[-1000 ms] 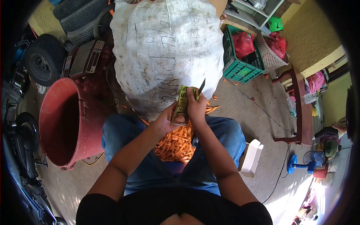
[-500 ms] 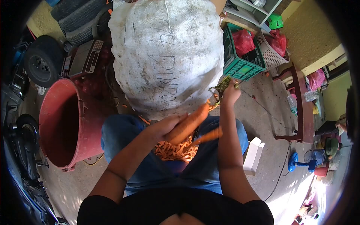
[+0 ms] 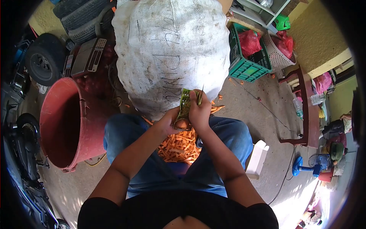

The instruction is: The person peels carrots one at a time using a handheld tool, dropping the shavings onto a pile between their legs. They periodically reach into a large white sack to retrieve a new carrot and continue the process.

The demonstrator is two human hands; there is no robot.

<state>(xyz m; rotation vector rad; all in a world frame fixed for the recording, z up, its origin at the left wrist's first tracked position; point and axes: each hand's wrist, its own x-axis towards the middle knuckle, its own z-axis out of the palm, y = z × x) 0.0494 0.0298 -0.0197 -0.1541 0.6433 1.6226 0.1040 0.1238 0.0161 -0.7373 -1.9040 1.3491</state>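
Note:
In front of the white sack, my left hand (image 3: pixel 170 121) closes around a carrot (image 3: pixel 183 124), mostly hidden behind the fingers and the tool. My right hand (image 3: pixel 199 111) grips a green peeler (image 3: pixel 185 102) with holes in its flat body, held right over the carrot. A thin pointed end sticks up past the right fingers. Between my knees, below both hands, lies a heap of orange carrot peelings (image 3: pixel 179 149). The big white woven sack (image 3: pixel 171 49), with handwriting on it, stands close beyond my hands.
A red tub (image 3: pixel 80 126) stands at left, near a scale (image 3: pixel 88 57) and tyres (image 3: pixel 42 57). To the right are a green crate (image 3: pixel 248 66), a perforated basket (image 3: pixel 280 63), a wooden bench (image 3: pixel 310 114) and an opened white box (image 3: pixel 257 160). Stray peelings lie beside the sack.
My right hand with the peeler has come in from the right to meet the left hand. The carrot has been drawn back and turned, and a long blurred orange strip is gone from the air.

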